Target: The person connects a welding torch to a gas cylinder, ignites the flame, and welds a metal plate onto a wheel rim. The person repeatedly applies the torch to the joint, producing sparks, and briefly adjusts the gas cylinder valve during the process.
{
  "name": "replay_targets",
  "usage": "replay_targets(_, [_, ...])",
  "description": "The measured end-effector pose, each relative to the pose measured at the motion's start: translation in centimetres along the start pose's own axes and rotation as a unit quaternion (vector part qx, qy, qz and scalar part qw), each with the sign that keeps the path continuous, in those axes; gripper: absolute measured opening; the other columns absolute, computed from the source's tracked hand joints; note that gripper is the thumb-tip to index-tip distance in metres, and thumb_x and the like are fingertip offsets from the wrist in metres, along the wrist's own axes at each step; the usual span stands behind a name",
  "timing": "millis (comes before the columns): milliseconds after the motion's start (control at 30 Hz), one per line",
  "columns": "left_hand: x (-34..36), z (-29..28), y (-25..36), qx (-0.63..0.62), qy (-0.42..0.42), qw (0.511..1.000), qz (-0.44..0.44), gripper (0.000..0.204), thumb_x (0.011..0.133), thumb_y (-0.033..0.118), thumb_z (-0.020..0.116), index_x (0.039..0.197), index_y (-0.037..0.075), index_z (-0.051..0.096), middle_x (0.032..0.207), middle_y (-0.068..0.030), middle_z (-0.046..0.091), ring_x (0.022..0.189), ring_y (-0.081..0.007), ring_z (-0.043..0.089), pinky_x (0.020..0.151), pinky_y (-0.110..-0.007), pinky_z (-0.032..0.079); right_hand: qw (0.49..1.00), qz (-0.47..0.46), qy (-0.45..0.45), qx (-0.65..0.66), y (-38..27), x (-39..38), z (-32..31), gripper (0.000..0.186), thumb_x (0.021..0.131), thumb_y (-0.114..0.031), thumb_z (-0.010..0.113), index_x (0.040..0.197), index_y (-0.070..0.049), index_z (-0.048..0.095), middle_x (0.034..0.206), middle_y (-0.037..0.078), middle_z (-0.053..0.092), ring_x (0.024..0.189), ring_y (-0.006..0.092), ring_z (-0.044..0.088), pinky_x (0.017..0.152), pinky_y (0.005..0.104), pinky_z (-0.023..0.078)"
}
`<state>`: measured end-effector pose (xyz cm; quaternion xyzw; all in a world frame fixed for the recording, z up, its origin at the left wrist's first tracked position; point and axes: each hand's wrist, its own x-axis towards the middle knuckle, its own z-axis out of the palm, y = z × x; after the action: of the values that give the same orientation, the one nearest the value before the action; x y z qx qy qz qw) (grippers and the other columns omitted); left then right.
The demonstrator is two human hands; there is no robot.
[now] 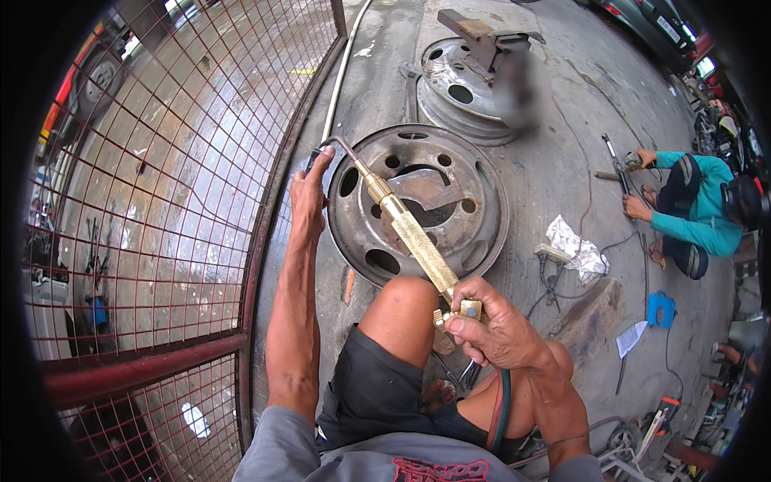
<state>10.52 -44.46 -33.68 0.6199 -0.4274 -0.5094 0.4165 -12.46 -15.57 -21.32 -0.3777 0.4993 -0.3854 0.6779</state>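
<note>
I squat over a grey steel wheel rim (482, 233) that lies flat on the concrete. My right hand (498, 325) grips the valve end of a brass cutting torch (418, 241); the torch reaches up and left across the rim. Its thin bent nozzle (341, 149) ends at the rim's far left edge. My left hand (309, 189) is stretched out to that nozzle tip and pinches a small dark object (312, 163) beside it. Green and red hoses (499, 414) hang from the torch under my right wrist.
A red wire-mesh gate (185, 185) stands along the left. A second rim (450, 88) with metal pieces on it lies beyond. At right a person in a teal shirt (695, 213) crouches with tools. A crumpled white sheet (580, 251), cables and a blue object (661, 309) lie between.
</note>
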Motion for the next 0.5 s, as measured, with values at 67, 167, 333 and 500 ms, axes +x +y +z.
replay_targets(67, [0.0, 0.3, 0.0, 0.004, 0.016, 1.000, 0.011, 0.096, 0.074, 0.074, 0.078, 0.111, -0.013, 0.061, 0.078, -0.0070, 0.050, 0.060, -0.0162, 0.049, 0.051, -0.034, 0.037, 1.000, 0.001, 0.002, 0.001, -0.1, -0.1, 0.0, 0.022, 0.106, -0.023, 0.066, 0.114, -0.010, 0.050, 0.067, -0.004, 0.052, 0.047, 0.0027, 0.049, 0.041, 0.0235, 0.038])
replay_targets(167, [-0.1, 0.9, -0.2, -0.008, 0.016, 1.000, 0.003, 0.087, 0.076, 0.069, 0.077, 0.111, -0.010, 0.064, 0.076, -0.0052, 0.049, 0.057, -0.0161, 0.046, 0.051, -0.035, 0.035, 1.000, 0.004, 0.008, 0.010, -0.1, -0.2, 0.0, 0.022, 0.106, -0.023, 0.066, 0.113, -0.010, 0.050, 0.068, -0.004, 0.052, 0.047, 0.0028, 0.048, 0.041, 0.0235, 0.038])
replay_targets(333, [-1.8, 1.5, -3.4, -0.131, -0.025, 0.986, -0.104, 0.051, 0.082, 0.056, 0.077, 0.087, 0.007, 0.061, 0.067, 0.0013, 0.042, 0.053, -0.0129, 0.039, 0.051, -0.033, 0.032, 0.999, 0.001, -0.005, 0.044, 0.4, 0.1, 0.0, 0.021, 0.107, -0.019, 0.063, 0.117, -0.013, 0.046, 0.079, 0.004, 0.058, 0.050, 0.0059, 0.050, 0.041, 0.0220, 0.037])
replay_targets(500, [-13.1, 2.8, -4.2, -0.132, -0.201, 0.947, -0.212, 0.049, 0.084, 0.053, 0.083, 0.087, 0.017, 0.050, 0.067, 0.0081, 0.039, 0.052, -0.0061, 0.034, 0.050, -0.026, 0.035, 0.995, -0.043, 0.033, 0.086, -0.1, -0.4, -0.5, 0.021, 0.107, -0.017, 0.063, 0.118, -0.013, 0.046, 0.075, 0.001, 0.057, 0.048, 0.0043, 0.049, 0.040, 0.0206, 0.038])
